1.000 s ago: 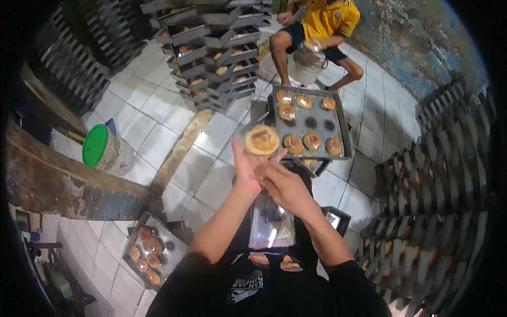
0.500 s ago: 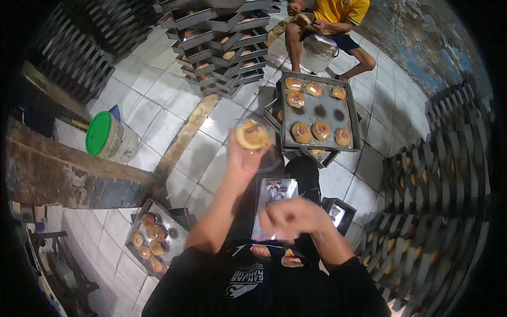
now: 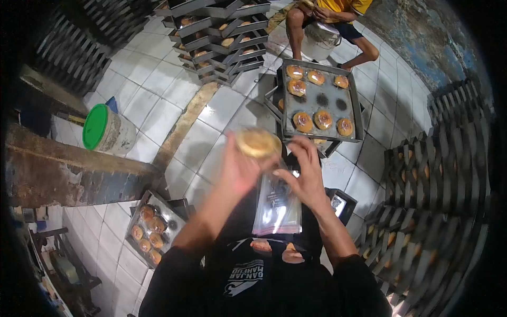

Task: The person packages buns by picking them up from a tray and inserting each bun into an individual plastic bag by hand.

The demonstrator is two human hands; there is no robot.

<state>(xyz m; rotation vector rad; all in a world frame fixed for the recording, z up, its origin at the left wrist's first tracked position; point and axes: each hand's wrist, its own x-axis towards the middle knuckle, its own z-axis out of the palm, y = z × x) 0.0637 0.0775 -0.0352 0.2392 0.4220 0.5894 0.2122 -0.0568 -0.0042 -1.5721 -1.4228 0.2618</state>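
The left hand [image 3: 240,171] holds a round bun [image 3: 259,142] up in front of the body, above the lap. The bun is pale gold, and it is blurry (so is the hand). The right hand [image 3: 306,177] is just beside the bun, with its thumb and fingers spread apart and a little bent. It is not closed around anything, and I cannot tell if its fingertips touch the bun.

Under the hands, a pile of clear plastic bags [image 3: 277,211] lies on the lap, shiny and flat. Ahead and a bit to the right is a big metal tray [image 3: 323,137]. Seven shiny brown buns sit on it, four in the far part and three in a row near the front edge. Dark round marks show on the bare metal between them.

Down on the left, another tray [image 3: 173,212] holds more brown buns [image 3: 156,225], close together. A bucket [image 3: 119,136] with a green lid [image 3: 95,127] leans on its side in the view, on the white tile floor [image 3: 219,108].

At the top, a person in a yellow shirt [image 3: 338,6] sits on a pail [image 3: 319,41]. Tall stacks of trays [image 3: 219,39] stand nearby.
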